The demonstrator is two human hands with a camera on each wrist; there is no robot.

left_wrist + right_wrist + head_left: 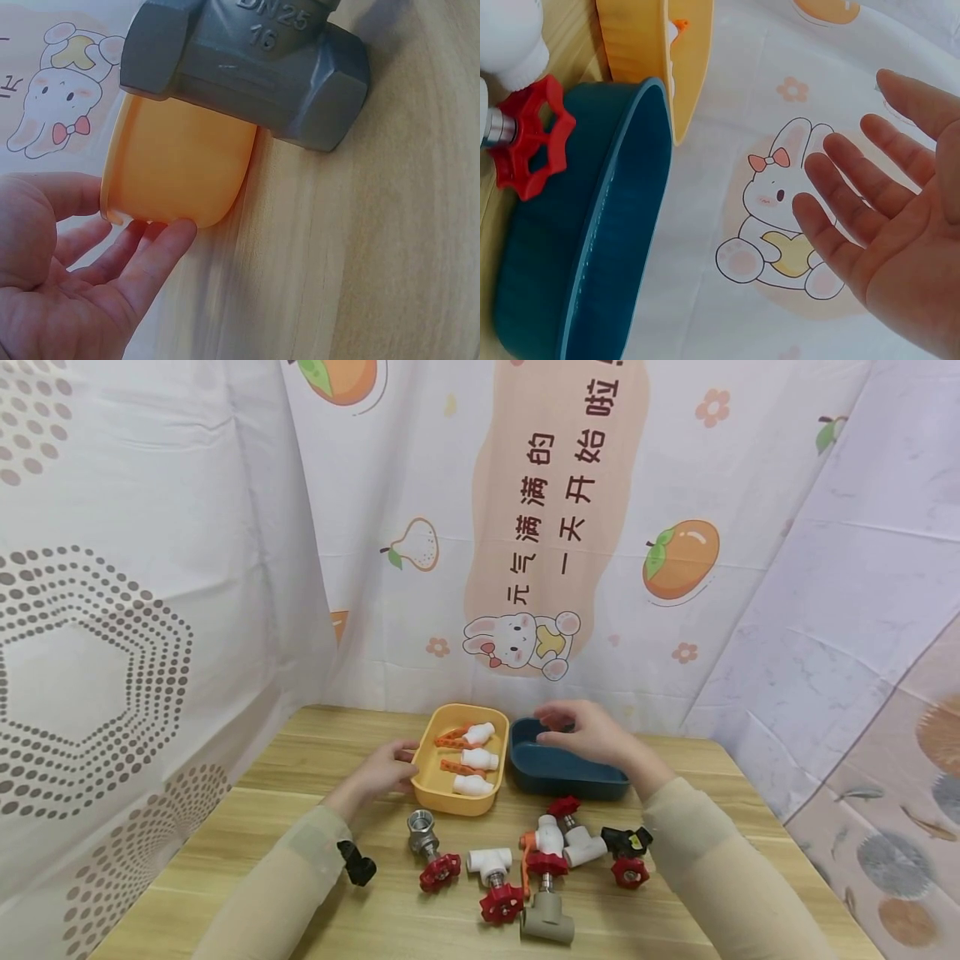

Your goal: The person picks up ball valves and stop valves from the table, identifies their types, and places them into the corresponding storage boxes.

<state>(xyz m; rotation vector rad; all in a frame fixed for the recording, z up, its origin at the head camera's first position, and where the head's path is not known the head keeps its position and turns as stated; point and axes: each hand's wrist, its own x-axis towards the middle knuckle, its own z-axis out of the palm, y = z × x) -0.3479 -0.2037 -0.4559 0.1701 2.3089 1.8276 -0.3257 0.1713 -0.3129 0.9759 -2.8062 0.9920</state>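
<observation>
Left hand (384,768): loose fingers, touching the yellow, round-cornered plastic box (450,802) just to its right;
Right hand (591,732): wide, above the dark blue plastic box (573,787);
White plastic valves (480,760): inside the yellow box;

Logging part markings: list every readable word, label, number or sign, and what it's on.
"元气满满的": white printed fabric curtain
"一天开始啦": same curtain; trailing mark cut off
"DN25": grey metal T-shaped valve
"16": same valve
Yellow patch on small black device by right cream sleeve: too small to read
</observation>
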